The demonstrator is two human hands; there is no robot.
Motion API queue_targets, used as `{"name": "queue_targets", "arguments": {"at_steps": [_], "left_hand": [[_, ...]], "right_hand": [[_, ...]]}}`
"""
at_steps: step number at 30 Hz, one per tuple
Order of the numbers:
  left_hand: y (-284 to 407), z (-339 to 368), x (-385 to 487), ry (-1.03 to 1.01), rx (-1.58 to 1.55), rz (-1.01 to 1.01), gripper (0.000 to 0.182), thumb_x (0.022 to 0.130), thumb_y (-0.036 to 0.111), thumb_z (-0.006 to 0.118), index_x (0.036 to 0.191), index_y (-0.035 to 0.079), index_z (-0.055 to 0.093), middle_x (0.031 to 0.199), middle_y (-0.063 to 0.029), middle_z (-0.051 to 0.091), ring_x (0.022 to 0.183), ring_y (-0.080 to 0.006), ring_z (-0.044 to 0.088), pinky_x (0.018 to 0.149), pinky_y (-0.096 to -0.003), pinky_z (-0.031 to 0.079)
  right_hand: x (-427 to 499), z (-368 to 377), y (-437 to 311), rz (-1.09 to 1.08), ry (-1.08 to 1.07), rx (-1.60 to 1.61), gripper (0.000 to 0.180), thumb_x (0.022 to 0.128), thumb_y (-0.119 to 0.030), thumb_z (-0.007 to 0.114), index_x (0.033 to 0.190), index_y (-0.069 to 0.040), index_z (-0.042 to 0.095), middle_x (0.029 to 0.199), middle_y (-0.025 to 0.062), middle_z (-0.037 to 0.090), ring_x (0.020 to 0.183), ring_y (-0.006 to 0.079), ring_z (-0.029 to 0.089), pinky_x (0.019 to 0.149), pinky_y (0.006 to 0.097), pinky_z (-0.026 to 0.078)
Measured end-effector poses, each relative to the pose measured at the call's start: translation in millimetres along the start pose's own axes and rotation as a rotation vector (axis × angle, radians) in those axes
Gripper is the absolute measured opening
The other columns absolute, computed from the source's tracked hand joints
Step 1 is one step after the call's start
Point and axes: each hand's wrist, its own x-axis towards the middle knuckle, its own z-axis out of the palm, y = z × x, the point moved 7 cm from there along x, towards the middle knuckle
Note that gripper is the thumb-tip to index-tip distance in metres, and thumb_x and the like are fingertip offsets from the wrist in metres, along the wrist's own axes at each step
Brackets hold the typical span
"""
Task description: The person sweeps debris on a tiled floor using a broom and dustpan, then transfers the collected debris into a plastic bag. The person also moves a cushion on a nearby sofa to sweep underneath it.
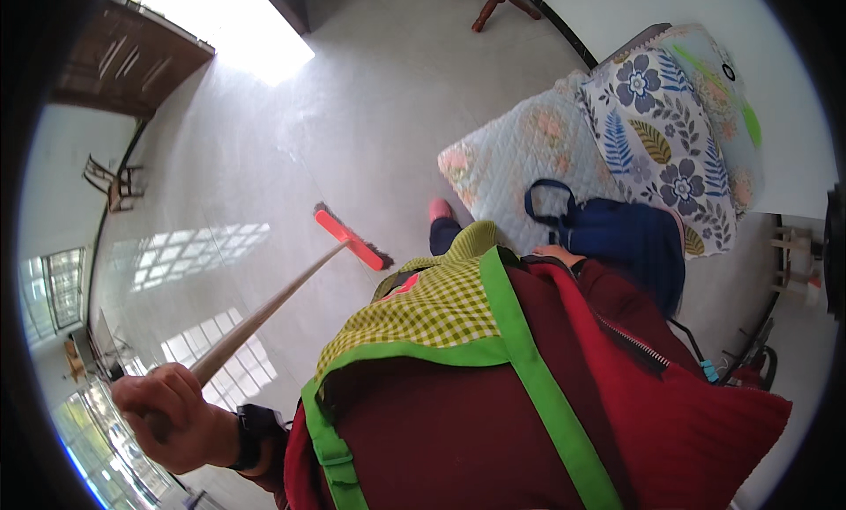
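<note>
My left hand (173,414), with a dark band on its wrist, is closed around the upper end of the wooden handle (258,318) of a broom. The broom's red head (350,238), with dark bristles, rests on the grey floor ahead of me. My right hand (556,254) lies low by the edge of a quilted floral cover (522,153), beside a dark blue bag (621,239) with a loop handle. Its fingers are partly hidden, so its hold cannot be told. A green checked apron (423,305) covers my front.
A pillow with a flower and leaf print (661,140) leans on the covered seat at right. A dark wooden cabinet (132,54) and a wooden chair (119,185) stand at left. Red-brown wooden furniture legs (492,8) are at the top.
</note>
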Motion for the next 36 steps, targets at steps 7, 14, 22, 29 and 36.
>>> {"name": "queue_targets", "arguments": {"at_steps": [7,14,22,29,36], "left_hand": [[-64.2,43.5,105.7,-0.163,-0.102,0.141,0.019,0.084,0.013,0.033,0.088,-0.002,0.044,0.042,0.0013,0.027,0.033,-0.0079,0.023,0.037,-0.0252,0.022],[-121.4,54.5,178.3,-0.048,-0.224,0.253,0.017,0.078,0.009,0.034,0.079,0.000,0.048,0.043,0.0030,0.019,0.036,-0.0077,0.016,0.039,-0.0260,0.018],[-192.0,84.4,313.3,-0.409,-0.680,0.166,0.025,0.083,0.015,0.032,0.059,0.009,0.030,0.044,0.0010,0.017,0.038,-0.0091,0.015,0.042,-0.0273,0.017],[-252.0,152.2,399.6,-0.451,-0.295,0.310,0.015,0.071,0.009,0.040,0.057,0.009,0.034,0.039,-0.0017,0.030,0.031,-0.0115,0.028,0.033,-0.0268,0.024],[-281.4,251.9,434.8,-0.627,-0.313,0.353,0.031,0.084,0.021,0.039,0.055,0.008,0.041,0.046,-0.0069,0.042,0.036,-0.0150,0.040,0.034,-0.0254,0.035]], "right_hand": [[87.3,-113.1,2.5,0.178,0.119,-0.061,0.030,0.078,-0.022,0.049,0.099,-0.004,0.058,0.093,0.0212,0.061,0.089,0.0377,0.057,0.076,0.0452,0.045],[180.4,-219.3,-25.5,0.204,0.238,-0.035,0.033,0.077,-0.019,0.049,0.104,-0.003,0.057,0.096,0.0217,0.060,0.090,0.0375,0.056,0.078,0.0448,0.044],[181.7,-252.0,11.2,0.482,0.435,0.086,0.035,0.078,-0.023,0.052,0.106,-0.003,0.054,0.094,0.0215,0.060,0.089,0.0378,0.057,0.076,0.0456,0.044],[126.0,-238.4,15.3,0.732,0.484,0.181,0.030,0.078,-0.024,0.054,0.099,-0.003,0.057,0.095,0.0209,0.060,0.091,0.0368,0.056,0.078,0.0447,0.044],[115.6,-224.6,12.3,0.907,0.431,0.399,0.034,0.077,-0.024,0.054,0.103,-0.004,0.056,0.097,0.0210,0.060,0.094,0.0376,0.056,0.080,0.0447,0.044]]}}
